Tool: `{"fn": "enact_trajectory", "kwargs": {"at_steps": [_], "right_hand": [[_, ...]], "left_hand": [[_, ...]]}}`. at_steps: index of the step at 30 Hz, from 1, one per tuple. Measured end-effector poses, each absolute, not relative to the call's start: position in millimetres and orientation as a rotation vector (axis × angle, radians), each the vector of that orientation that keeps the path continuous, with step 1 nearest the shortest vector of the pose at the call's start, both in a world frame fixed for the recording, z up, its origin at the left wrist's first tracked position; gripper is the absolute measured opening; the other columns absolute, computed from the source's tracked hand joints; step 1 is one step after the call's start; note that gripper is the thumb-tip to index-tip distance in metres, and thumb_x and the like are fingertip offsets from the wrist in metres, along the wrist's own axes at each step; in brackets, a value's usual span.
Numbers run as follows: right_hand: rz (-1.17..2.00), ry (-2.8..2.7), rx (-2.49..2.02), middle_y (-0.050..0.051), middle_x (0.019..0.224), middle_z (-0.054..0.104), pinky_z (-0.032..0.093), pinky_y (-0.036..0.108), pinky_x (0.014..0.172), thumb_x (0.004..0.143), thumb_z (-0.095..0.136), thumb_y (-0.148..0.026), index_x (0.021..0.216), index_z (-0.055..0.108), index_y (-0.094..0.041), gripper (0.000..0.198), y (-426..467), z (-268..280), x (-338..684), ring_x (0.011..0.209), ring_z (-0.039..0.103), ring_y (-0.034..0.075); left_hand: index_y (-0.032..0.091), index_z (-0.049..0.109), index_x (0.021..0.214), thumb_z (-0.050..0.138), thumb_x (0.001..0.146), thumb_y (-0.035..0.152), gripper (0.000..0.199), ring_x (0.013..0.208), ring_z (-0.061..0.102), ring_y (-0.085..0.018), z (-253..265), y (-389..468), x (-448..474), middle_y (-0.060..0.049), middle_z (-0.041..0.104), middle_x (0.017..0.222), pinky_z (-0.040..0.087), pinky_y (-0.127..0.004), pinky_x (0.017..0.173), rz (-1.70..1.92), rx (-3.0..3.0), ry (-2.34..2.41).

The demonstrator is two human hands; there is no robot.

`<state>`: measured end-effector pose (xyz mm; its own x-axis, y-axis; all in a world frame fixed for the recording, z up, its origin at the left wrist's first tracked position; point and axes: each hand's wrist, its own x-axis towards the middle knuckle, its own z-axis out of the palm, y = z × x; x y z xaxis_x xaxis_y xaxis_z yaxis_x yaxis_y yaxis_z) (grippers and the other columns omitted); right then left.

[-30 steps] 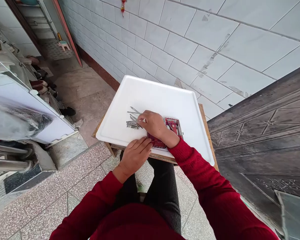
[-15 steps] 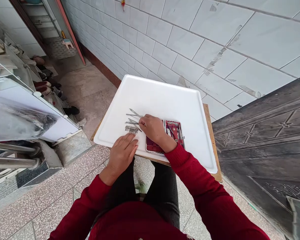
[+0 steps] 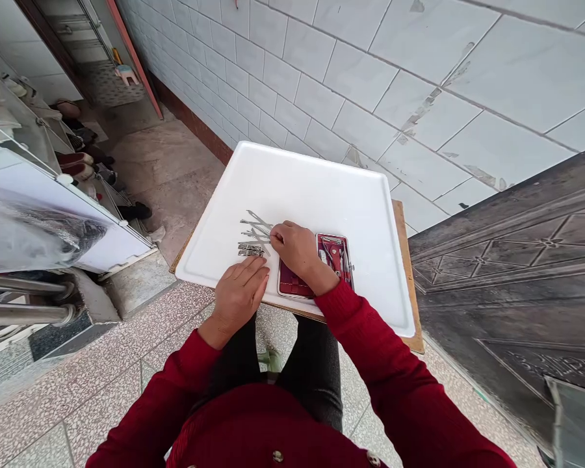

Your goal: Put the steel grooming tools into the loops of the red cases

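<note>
Our right hand (image 3: 297, 251): curled at metal tools (image 3: 256, 224), grip we cannot tell | left hand (image 3: 238, 292): outstretched, released, near them | open red case (image 3: 291, 281): partly beneath the right

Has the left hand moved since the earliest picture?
Yes: judged against the white tray, the left hand has shifted left, off the red case.

Both hands (image 3: 238, 292) (image 3: 297, 255) are beside metal tools (image 3: 249, 249) on a white tray (image 3: 307, 182).
</note>
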<state>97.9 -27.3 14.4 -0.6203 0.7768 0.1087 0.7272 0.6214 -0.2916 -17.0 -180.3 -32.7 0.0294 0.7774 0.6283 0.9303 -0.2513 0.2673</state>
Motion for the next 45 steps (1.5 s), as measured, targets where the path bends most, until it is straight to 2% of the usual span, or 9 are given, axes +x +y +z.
{"fn": "enact_trajectory", "kwargs": {"at_steps": [6, 13, 23, 35, 41, 45], "right_hand": [[0.358, -2.564, -1.249, 0.006, 0.098, 0.073, 0.033, 0.030, 0.065, 0.101, 0.050, -0.024, 0.097, 0.077, -0.022, 0.027, -25.2, 14.5, 98.8, 0.082, 0.063, 0.019], [0.438, -2.457, -1.198, 0.006, 0.102, 0.074, 0.039, 0.028, 0.071, 0.098, 0.054, -0.020, 0.102, 0.077, -0.022, 0.024, -22.9, 16.0, 102.9, 0.086, 0.065, 0.019], [0.518, -2.591, -0.937, 0.004, 0.098, 0.073, 0.039, 0.027, 0.072, 0.098, 0.060, -0.023, 0.092, 0.077, -0.020, 0.019, -31.7, 17.9, 101.7, 0.085, 0.064, 0.017], [0.294, -2.790, -1.029, 0.008, 0.107, 0.072, 0.039, 0.029, 0.075, 0.104, 0.051, -0.024, 0.101, 0.075, -0.018, 0.025, -37.0, 25.9, 96.5, 0.097, 0.064, 0.020], [0.054, -2.858, -1.144, 0.012, 0.110, 0.071, 0.038, 0.029, 0.073, 0.108, 0.042, -0.025, 0.110, 0.072, -0.015, 0.032, -33.3, 21.8, 89.0, 0.099, 0.065, 0.022], [0.033, -2.802, -1.232, 0.011, 0.109, 0.072, 0.036, 0.030, 0.069, 0.107, 0.040, -0.025, 0.108, 0.072, -0.017, 0.033, -27.7, 18.1, 88.1, 0.095, 0.066, 0.022]], "left_hand": [[0.020, 0.072, 0.110, 0.053, 0.103, 0.017, 0.020, 0.125, 0.068, -0.024, -31.6, -184.6, -9.7, -0.009, 0.075, 0.125, 0.056, -0.039, 0.101, -1.023, -2.134, -1.695], [0.019, 0.072, 0.117, 0.060, 0.102, 0.031, 0.023, 0.124, 0.067, -0.026, -30.2, -185.4, 0.1, -0.012, 0.073, 0.129, 0.053, -0.041, 0.105, -0.934, -2.245, -1.651], [0.018, 0.074, 0.110, 0.058, 0.103, 0.031, 0.022, 0.121, 0.068, -0.025, -31.5, -184.9, 2.2, -0.010, 0.074, 0.126, 0.054, -0.039, 0.101, -0.913, -2.167, -1.612], [0.019, 0.074, 0.112, 0.058, 0.102, 0.028, 0.020, 0.122, 0.068, -0.025, -33.9, -185.7, 1.7, -0.011, 0.074, 0.127, 0.056, -0.039, 0.101, -0.883, -2.181, -1.611], [0.018, 0.073, 0.114, 0.060, 0.101, 0.025, 0.020, 0.123, 0.068, -0.026, -37.5, -185.6, 1.1, -0.012, 0.073, 0.129, 0.056, -0.040, 0.101, -0.896, -2.175, -1.589], [0.019, 0.072, 0.115, 0.059, 0.102, 0.025, 0.020, 0.124, 0.068, -0.025, -36.8, -185.8, 1.3, -0.011, 0.073, 0.129, 0.055, -0.039, 0.100, -0.893, -2.173, -1.597]]}}
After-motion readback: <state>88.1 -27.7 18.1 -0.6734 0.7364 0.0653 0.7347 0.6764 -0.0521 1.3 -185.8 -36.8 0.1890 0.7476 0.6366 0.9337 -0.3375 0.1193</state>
